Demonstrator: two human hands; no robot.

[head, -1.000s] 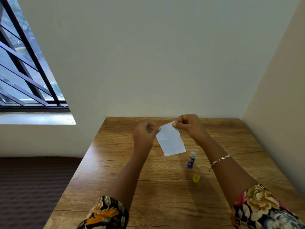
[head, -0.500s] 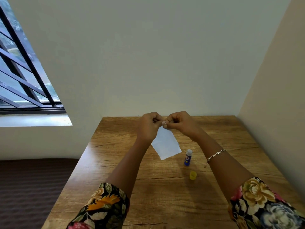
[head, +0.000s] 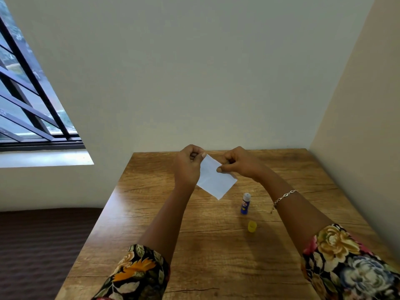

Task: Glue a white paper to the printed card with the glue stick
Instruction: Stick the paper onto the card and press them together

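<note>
A white paper (head: 214,180) hangs tilted in the air over the far part of the wooden table (head: 216,245). My left hand (head: 188,167) pinches its upper left corner. Along its right edge my right hand (head: 238,163) grips it with thumb and fingers. Only a plain white face shows; I cannot tell whether a printed card lies behind it. The blue glue stick (head: 245,203) stands upright and uncapped on the table, below and right of the paper. Its yellow cap (head: 252,226) lies a little nearer to me.
The table sits in a corner, with a white wall behind it and a beige wall (head: 357,126) along its right side. A barred window (head: 32,109) and sill are at the left. Dark floor (head: 43,245) lies beyond the table's left edge.
My hands were pinched together at the paper's top corner; now they have spread apart, the right hand sliding down the right edge. The paper has turned to lie more crosswise.
</note>
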